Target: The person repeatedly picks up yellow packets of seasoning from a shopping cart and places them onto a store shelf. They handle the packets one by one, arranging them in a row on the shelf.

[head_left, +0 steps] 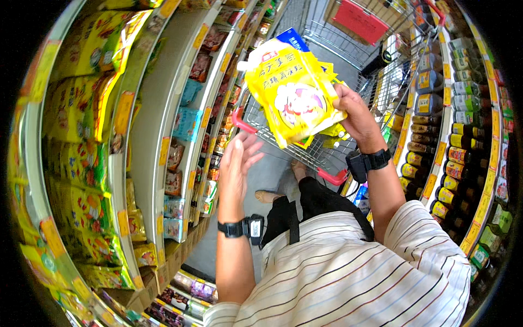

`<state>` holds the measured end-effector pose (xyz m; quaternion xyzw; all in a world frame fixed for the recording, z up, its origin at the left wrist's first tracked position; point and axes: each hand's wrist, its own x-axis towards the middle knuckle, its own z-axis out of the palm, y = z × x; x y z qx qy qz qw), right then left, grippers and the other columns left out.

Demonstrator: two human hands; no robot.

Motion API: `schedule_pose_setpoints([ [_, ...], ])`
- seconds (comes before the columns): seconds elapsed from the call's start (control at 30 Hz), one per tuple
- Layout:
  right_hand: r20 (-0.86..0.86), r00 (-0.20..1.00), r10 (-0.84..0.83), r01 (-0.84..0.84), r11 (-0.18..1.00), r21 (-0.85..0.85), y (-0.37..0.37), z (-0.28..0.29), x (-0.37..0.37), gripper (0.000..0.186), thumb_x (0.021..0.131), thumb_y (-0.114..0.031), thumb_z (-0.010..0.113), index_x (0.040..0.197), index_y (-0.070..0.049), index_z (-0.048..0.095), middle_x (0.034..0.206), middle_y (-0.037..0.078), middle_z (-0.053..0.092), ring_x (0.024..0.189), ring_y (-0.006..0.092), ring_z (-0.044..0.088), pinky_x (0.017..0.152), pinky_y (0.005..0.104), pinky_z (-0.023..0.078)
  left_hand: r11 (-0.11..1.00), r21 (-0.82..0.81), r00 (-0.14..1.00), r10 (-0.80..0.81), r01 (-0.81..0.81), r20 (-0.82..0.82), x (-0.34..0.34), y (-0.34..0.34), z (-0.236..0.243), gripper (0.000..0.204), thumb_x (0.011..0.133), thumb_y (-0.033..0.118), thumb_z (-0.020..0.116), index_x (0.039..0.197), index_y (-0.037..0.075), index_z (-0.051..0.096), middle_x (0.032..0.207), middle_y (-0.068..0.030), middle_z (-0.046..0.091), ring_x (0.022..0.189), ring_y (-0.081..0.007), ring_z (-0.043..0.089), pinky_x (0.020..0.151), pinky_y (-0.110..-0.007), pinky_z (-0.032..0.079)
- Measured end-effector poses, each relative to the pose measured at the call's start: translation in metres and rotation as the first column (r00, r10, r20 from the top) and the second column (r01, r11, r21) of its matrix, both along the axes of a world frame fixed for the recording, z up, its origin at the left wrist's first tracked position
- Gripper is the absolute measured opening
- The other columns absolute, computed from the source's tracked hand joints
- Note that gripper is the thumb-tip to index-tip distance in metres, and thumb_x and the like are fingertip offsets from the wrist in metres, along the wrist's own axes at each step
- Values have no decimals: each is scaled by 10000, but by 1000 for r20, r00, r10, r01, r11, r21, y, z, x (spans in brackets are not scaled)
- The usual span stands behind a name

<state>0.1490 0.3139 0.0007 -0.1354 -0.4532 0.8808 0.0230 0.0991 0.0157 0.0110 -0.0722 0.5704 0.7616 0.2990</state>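
Note:
A yellow pouch (pixel 291 92) with a white spout at its upper left corner is held up over a wire shopping cart. Its right edge is gripped by my right hand (pixel 354 109), thumb on the front. Behind the pouch a blue packet (pixel 293 39) sticks out at the top, and more yellow packets (pixel 333 131) show at its right; whether they are held or lie in the cart I cannot tell. My left hand (pixel 239 154) is empty, fingers apart, just below the cart's red handle end (pixel 243 121) and apart from the pouch.
The shopping cart (pixel 376 71) stands ahead, with a red panel (pixel 359 22) at its far end and a dark bottle (pixel 377 62) inside. Shelves of yellow bags (pixel 81 109) rise close on the left. Bottles (pixel 457 169) line the right shelves. My feet (pixel 269 196) are on the grey floor.

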Motion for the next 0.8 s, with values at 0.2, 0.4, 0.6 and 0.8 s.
schedule_pose_setpoints([
  [0.2, 23, 972, 236, -231, 964, -132, -72, -12, 4, 79, 828, -88, 570, 811, -96, 494, 841, -39, 522, 785, 53, 500, 755, 211, 425, 960, 266, 997, 83, -83, 11, 3, -10, 15, 457, 983, 242, 574, 1360, 19, 447, 1260, -88, 595, 1083, -162, 614, 880, -304, 527],
  [0.4, 55, 911, 408, -391, 900, -192, -115, -35, 6, 111, 857, -86, 568, 800, -129, 483, 816, -67, 500, 767, 34, 478, 718, 211, 408, 949, 193, 968, 248, -250, 32, 27, -52, 10, 431, 947, 143, 628, 1342, 49, 481, 1248, -79, 609, 1080, -144, 616, 898, -285, 522],
  [0.6, 85, 865, 495, -487, 868, -97, -137, -47, 0, 144, 852, -97, 572, 778, -134, 454, 785, -79, 446, 716, 17, 391, 635, 213, 333, 923, 171, 938, 344, -346, 40, 42, -77, 8, 421, 950, 122, 613, 1341, 38, 479, 1253, -81, 608, 1103, -159, 606, 928, -300, 506],
  [0.8, 24, 844, 536, -529, 824, 203, -159, -16, -3, 144, 845, -92, 566, 756, -90, 453, 816, -53, 483, 756, 33, 418, 671, 214, 369, 873, 250, 908, 407, -418, 98, 51, -99, -2, 421, 968, 138, 581, 1354, 26, 454, 1272, -99, 593, 1136, -189, 588, 958, -322, 490],
])
